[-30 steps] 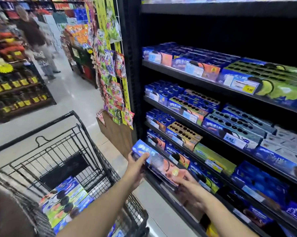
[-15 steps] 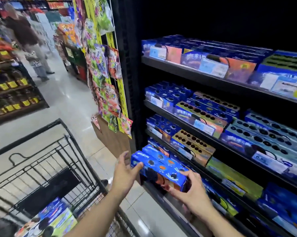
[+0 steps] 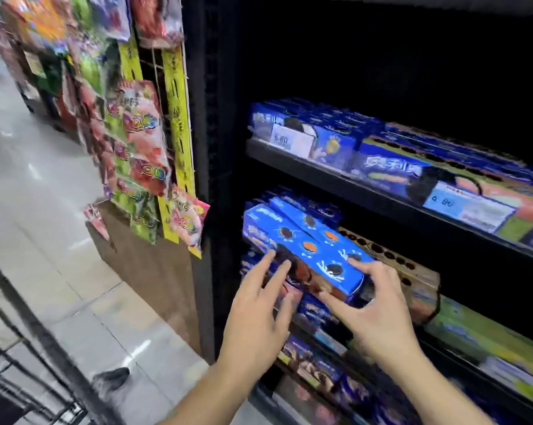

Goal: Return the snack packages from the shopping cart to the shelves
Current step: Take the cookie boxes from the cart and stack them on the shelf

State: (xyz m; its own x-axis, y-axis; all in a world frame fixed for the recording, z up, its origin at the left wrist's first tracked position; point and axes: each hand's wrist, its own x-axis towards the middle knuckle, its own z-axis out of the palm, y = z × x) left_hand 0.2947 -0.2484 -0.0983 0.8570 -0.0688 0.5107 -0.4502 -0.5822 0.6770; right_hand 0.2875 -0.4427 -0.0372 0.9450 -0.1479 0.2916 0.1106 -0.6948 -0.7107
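Two blue cookie boxes (image 3: 302,243) lie side by side at the left end of a dark shelf (image 3: 381,197), on top of other blue boxes. My right hand (image 3: 378,308) grips the near right corner of the boxes, fingers on top and thumb under the front edge. My left hand (image 3: 259,305) has straight fingers whose tips touch the front face of the boxes. Only the cart's black rim (image 3: 38,338) shows at the lower left; its contents are out of view.
More cookie boxes (image 3: 391,161) with price tags fill the shelf above. A brown box (image 3: 412,271) lies right of the blue ones. Candy bags (image 3: 139,142) hang on the shelf end at left. Pale floor tiles (image 3: 44,228) stretch leftwards.
Both hands have lifted the blue boxes up from the low shelf level onto a higher shelf. The view has moved closer, and the cart's basket has dropped out of sight.
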